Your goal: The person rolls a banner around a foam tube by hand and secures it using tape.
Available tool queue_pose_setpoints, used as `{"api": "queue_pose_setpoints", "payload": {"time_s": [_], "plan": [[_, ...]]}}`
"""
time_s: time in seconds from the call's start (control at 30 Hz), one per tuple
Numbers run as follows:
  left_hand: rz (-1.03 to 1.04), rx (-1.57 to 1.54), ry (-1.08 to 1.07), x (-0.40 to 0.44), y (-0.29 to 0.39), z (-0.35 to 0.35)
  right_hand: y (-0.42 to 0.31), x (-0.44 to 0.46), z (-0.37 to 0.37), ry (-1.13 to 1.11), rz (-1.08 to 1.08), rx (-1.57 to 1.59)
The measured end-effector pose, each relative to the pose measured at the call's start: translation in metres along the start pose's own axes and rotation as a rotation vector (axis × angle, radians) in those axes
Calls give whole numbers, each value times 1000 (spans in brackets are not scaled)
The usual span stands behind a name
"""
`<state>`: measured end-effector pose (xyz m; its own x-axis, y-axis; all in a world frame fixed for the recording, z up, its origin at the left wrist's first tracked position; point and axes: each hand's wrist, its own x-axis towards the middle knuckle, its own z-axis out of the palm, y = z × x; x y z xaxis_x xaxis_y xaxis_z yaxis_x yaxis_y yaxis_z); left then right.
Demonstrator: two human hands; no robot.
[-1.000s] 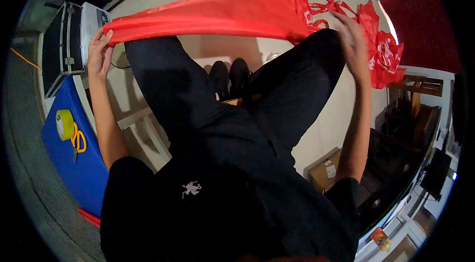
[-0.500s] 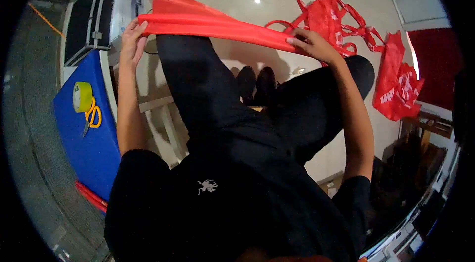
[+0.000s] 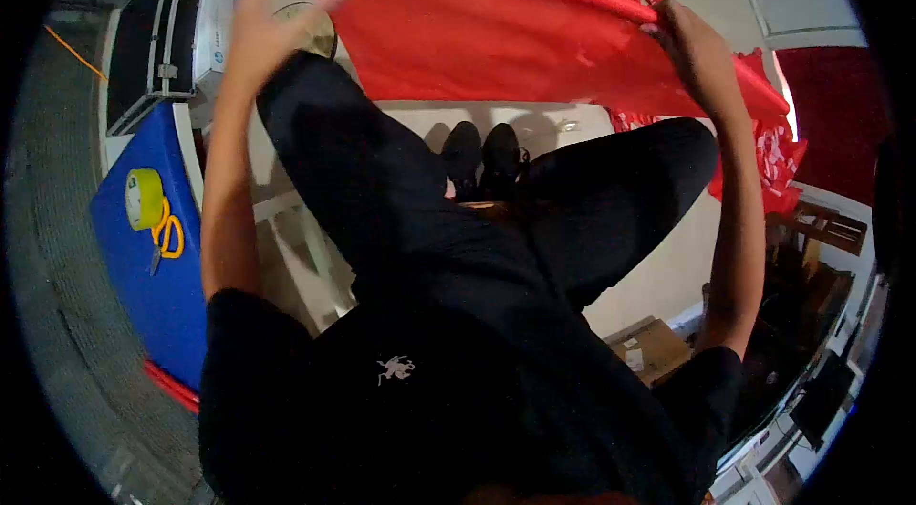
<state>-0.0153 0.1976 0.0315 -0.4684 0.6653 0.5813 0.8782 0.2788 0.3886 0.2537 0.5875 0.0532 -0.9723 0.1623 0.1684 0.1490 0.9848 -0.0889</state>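
A wide red sheet [image 3: 496, 47] hangs across the view above my knees, its upper edge forming a thick fold. Whether it is plastic or cloth, I cannot tell. My right hand [image 3: 704, 52] is closed on that upper edge toward the right, with part of the sheet running on past it. At the left end, my left hand [image 3: 277, 18] is blurred, its fingers spread apart. The thumb is close to the sheet's upper left corner, and the hand does not grip it.
Red bags [image 3: 778, 161] lie on the floor at right, partly behind the sheet. On a blue surface [image 3: 157, 300] at left are a roll of yellow-green tape [image 3: 145, 199] and orange-handled scissors [image 3: 170, 236]. A black case [image 3: 157, 47] stands beyond. A cardboard box [image 3: 654, 349] sits at lower right.
The red sheet has gone from a narrow folded strip to a broad hanging panel reaching farther right. My left hand has let go of its end and risen; my right hand has moved right and up.
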Motion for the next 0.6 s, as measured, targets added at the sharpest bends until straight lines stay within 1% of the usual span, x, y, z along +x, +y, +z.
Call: {"api": "queue_pose_setpoints", "payload": {"time_s": [0.03, 0.1, 0.13, 0.2, 0.23, 0.3, 0.33, 0.37, 0.4, 0.43, 0.5, 0.53, 0.57, 0.6], "plan": [[264, 204, -77, 23, 27, 20, 1, 2, 0, 2, -5, -16], [351, 109, -217, 41, 52, 58, 2, -1, 6, 62, -124, 24], [355, 100, -209, 43, 53, 71, 0, -4, 7, 55, -102, -11], [294, 100, -488, 46, 54, 91, -7, -9, 0, 50, -97, -10], [302, 93, -486, 46, 52, 95, -8, -12, -2, 42, -93, 8], [314, 105, -578, 50, 56, 97, -3, -17, -2, 23, -71, -43], [321, 98, -580, 51, 58, 99, -3, -18, -2, 65, -148, -88], [199, 108, -705, 54, 67, 93, -3, -21, -1, 104, -227, -130], [72, 119, -829, 55, 73, 90, -2, -23, 0, 99, -223, -129], [70, 117, -834, 53, 70, 93, -2, -25, 2, 91, -191, -139], [268, 42, -670, 49, 59, 97, -10, -24, 1, 81, -162, -143], [263, 42, -674, 48, 56, 102, -15, -24, -2, -99, -39, -154], [325, 20, -616, 47, 56, 103, -19, -23, -4, -279, 84, -164], [389, 1, -555, 47, 55, 105, -15, -24, -1, -279, 80, -161]]}}
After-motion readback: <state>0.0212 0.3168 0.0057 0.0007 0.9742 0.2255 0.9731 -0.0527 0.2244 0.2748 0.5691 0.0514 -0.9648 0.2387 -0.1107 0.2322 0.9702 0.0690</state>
